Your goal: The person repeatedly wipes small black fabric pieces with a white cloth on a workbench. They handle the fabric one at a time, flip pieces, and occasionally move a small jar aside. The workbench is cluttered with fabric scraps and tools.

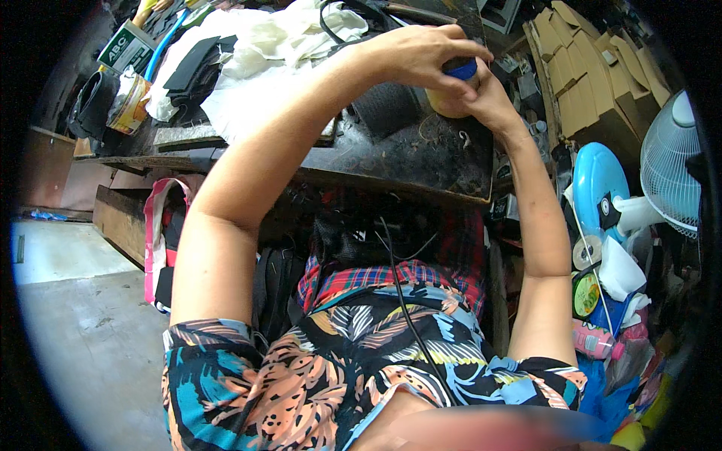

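At the far right of the dark worktable [421, 161], both hands are on a small yellowish jar [449, 107] with a blue lid [461, 71]. My left hand [421, 62] reaches over from the left, its fingers and thumb curled round the lid. From the right, my right hand [492, 96] wraps the side of the jar; most of its fingers are hidden behind it. The jar appears upright, at or just above the tabletop. Just left of it lies a piece of black sheet material [385, 111].
Crumpled white cloth [278, 37] and folded black pieces [197, 71] cover the table's left part, near a yellow tub [129, 104]. Stacked brown cardboard [598, 68] stands right of the table. A blue and white fan [602, 184] and a pink bottle [596, 340] are close to my right arm.
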The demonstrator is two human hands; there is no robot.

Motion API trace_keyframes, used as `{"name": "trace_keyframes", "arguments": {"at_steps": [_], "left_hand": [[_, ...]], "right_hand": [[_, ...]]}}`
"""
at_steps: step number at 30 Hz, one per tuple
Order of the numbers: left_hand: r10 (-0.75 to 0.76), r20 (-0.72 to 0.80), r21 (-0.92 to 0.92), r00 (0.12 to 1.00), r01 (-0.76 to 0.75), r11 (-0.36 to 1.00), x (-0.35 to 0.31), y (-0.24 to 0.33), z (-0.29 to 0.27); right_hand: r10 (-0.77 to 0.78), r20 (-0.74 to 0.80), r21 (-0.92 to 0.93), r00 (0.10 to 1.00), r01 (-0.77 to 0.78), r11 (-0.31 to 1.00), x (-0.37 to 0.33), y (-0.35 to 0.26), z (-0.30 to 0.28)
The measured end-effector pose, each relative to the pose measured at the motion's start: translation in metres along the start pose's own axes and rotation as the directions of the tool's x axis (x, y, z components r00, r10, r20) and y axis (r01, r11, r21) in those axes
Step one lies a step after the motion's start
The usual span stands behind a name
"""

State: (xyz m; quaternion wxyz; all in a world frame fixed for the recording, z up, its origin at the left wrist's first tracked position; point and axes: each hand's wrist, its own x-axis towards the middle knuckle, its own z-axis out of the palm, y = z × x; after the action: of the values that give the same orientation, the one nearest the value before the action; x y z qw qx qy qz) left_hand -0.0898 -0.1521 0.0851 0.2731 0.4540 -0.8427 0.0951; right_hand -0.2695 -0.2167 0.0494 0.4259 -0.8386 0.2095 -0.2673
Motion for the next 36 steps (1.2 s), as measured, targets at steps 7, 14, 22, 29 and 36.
{"name": "trace_keyframes", "arguments": {"at_steps": [7, 14, 22, 29, 36], "left_hand": [[-0.088, -0.166, 0.125, 0.982, 0.109, 0.986, -0.003, 0.010, 0.014], [-0.264, -0.194, 0.152, 0.945, 0.295, 0.944, 0.015, 0.018, 0.021], [-0.585, -0.140, 0.014, 0.799, 0.592, 0.806, 0.027, 0.006, 0.018], [-0.669, 0.235, -0.225, 0.705, 0.709, 0.668, 0.005, 0.004, 0.000], [-0.051, 0.038, -0.181, 0.998, 0.057, 0.982, -0.008, 0.012, 0.005]], "right_hand": [[-0.029, -0.161, 0.044, 0.986, 0.037, 0.998, -0.003, 0.010, 0.019], [-0.218, -0.407, -0.197, 0.887, 0.148, 0.969, 0.003, 0.028, 0.031], [-0.195, -0.359, -0.311, 0.913, 0.081, 0.947, 0.005, 0.005, 0.020], [-0.043, -0.257, -0.268, 0.965, -0.028, 0.963, -0.006, -0.002, 0.010], [0.041, 0.100, -0.334, 0.994, -0.006, 0.943, -0.009, -0.006, -0.025]]}}
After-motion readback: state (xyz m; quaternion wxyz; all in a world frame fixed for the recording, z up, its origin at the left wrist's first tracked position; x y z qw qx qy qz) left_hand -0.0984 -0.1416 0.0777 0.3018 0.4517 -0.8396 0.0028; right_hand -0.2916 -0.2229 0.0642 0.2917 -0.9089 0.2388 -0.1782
